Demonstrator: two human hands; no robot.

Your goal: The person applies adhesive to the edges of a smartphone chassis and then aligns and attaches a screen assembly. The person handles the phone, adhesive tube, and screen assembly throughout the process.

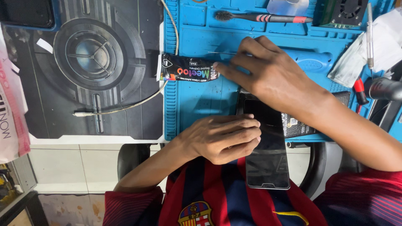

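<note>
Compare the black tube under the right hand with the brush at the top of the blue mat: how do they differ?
The black tube is flat, wide and printed; the brush is thin, with dark bristles and red bands. The right hand touches the tube's end, while the brush lies untouched. The left hand rests on a dark phone. Both lie lengthwise across the blue mat.

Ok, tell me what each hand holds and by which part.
Left hand grips the black glossy smartphone by its left edge. Right hand pinches the nozzle end of the black glue tube.
</note>
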